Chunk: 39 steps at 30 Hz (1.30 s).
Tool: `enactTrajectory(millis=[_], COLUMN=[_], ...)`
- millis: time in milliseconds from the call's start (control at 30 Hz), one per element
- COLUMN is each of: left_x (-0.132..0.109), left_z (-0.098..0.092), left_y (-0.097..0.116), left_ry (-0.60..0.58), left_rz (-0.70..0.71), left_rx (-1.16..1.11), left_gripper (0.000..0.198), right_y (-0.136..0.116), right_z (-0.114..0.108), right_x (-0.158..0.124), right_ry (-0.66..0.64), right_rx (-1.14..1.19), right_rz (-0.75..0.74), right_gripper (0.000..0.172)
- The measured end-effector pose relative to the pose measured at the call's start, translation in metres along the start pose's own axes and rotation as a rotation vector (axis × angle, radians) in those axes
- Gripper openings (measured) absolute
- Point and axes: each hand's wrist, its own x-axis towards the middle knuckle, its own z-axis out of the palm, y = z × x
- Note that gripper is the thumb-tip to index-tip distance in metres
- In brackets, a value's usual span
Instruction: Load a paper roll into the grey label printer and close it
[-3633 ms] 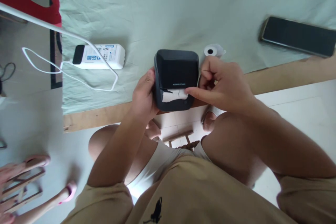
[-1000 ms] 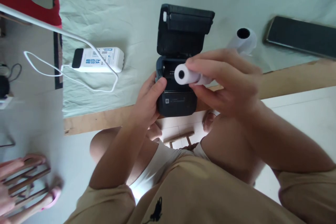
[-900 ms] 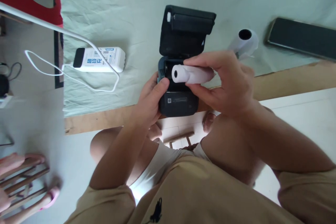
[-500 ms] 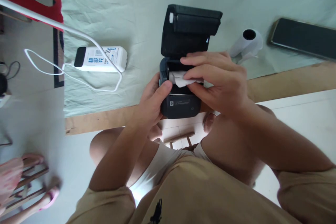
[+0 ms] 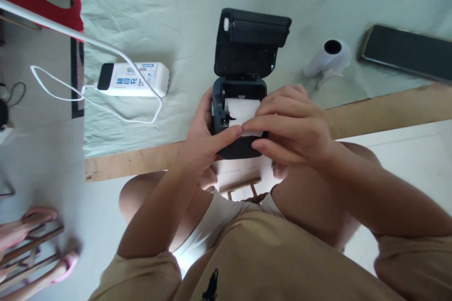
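A small dark printer (image 5: 240, 84) is held at the table's near edge, its black lid (image 5: 252, 42) raised. White paper (image 5: 243, 109) lies inside it, and its loose end reaches over the front lip. My left hand (image 5: 208, 138) grips the printer's left side, with the thumb on the paper's end. At the right side, my right hand (image 5: 293, 124) rests fingertips on the paper, its fingers partly spread; whether they pinch the paper is unclear.
A white paper roll (image 5: 323, 61) and a dark phone (image 5: 409, 51) lie on the right of the green tablecloth (image 5: 190, 4). To the left is a white power bank (image 5: 137, 79) with a looping cable. Another person's feet (image 5: 65, 265) show at lower left.
The paper's loose end has come forward over the printer's front lip. My left thumb has moved right onto it, and my right hand's fingers have shifted toward the front.
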Motion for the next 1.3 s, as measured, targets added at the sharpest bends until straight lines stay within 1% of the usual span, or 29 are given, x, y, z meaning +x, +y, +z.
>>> enactTrajectory(millis=[33, 67, 100, 133, 167, 200, 267, 300, 333, 400, 467, 500, 567, 600, 700, 767, 800, 900, 1000, 1133, 1167, 1233, 1300], left_x=[0.000, -0.001, -0.002, -0.003, -0.004, -0.005, -0.006, -0.005, -0.005, -0.004, -0.004, -0.005, -0.007, -0.008, -0.011, -0.011, -0.011, -0.009, -0.008, -0.006, -0.005, -0.004, -0.002], left_z=[0.000, 0.001, 0.003, 0.004, 0.005, 0.005, 0.003, 0.001, -0.001, -0.003, -0.003, -0.002, 0.001, 0.002, 0.003, 0.002, 0.002, 0.003, 0.004, 0.004, 0.005, 0.008, 0.012], left_y=[0.000, 0.001, 0.002, 0.003, 0.004, 0.006, 0.007, 0.007, 0.007, 0.006, 0.006, 0.006, 0.007, 0.007, 0.007, 0.006, 0.006, 0.006, 0.006, 0.005, 0.005, 0.006, 0.008], left_ry=[0.001, 0.009, 0.030, 0.054, 0.065, 0.059, 0.005, -0.023, -0.040, -0.028, -0.005, 0.009, 0.032, 0.042, 0.026, 0.007, 0.003, 0.022, 0.035, 0.091, 0.099, 0.122, 0.148], left_rz=[0.000, -0.002, -0.001, 0.003, 0.009, 0.008, 0.005, 0.003, 0.003, 0.001, -0.010, -0.011, -0.011, -0.002, 0.002, -0.022, -0.042, -0.064, -0.062, -0.054, -0.048, -0.032, -0.042], left_rx=[0.001, 0.003, 0.006, 0.013, 0.023, 0.032, 0.042, 0.044, 0.047, 0.058, 0.067, 0.066, 0.049, 0.033, -0.029, -0.045, -0.043, -0.044, -0.074, -0.070, -0.072, -0.107, -0.157], left_gripper=[0.078, 0.078, 0.078, 0.077, 0.077, 0.078, 0.083, 0.086, 0.088, 0.093, 0.096, 0.097, 0.097, 0.095, 0.076, 0.061, 0.057, 0.053, 0.049, 0.044, 0.044, 0.037, 0.033], right_y=[0.001, 0.003, 0.006, 0.010, 0.014, 0.018, 0.025, 0.026, 0.026, 0.023, 0.018, 0.015, 0.012, 0.012, 0.015, 0.018, 0.019, 0.023, 0.025, 0.027, 0.028, 0.029, 0.029], right_z=[-0.001, -0.002, -0.002, -0.002, -0.002, -0.002, 0.000, 0.000, 0.001, 0.000, -0.003, -0.004, -0.006, -0.005, 0.000, 0.005, 0.008, 0.012, 0.010, 0.009, 0.010, 0.013, 0.015], right_x=[0.000, -0.001, -0.001, -0.002, -0.002, -0.003, -0.003, -0.003, -0.003, -0.001, 0.000, 0.001, 0.001, 0.000, -0.004, -0.007, -0.009, -0.011, -0.010, -0.007, -0.007, -0.008, -0.009], right_ry=[0.064, 0.139, 0.214, 0.268, 0.291, 0.281, 0.211, 0.195, 0.197, 0.248, 0.281, 0.261, 0.171, 0.117, -0.042, -0.110, -0.131, -0.147, -0.164, -0.211, -0.213, -0.207, -0.188], right_rx=[0.010, 0.007, 0.000, -0.003, 0.005, 0.025, 0.084, 0.114, 0.141, 0.183, 0.204, 0.197, 0.153, 0.124, 0.105, 0.141, 0.153, 0.144, 0.133, 0.152, 0.151, 0.137, 0.115], right_rz=[0.053, 0.120, 0.191, 0.251, 0.296, 0.330, 0.381, 0.398, 0.410, 0.407, 0.371, 0.349, 0.312, 0.307, 0.328, 0.341, 0.338, 0.311, 0.283, 0.324, 0.336, 0.354, 0.370], right_gripper=[0.014, 0.013, 0.018, 0.028, 0.038, 0.048, 0.059, 0.059, 0.054, 0.038, 0.031, 0.029, 0.025, 0.027, 0.046, 0.053, 0.054, 0.056, 0.060, 0.060, 0.060, 0.062, 0.060])
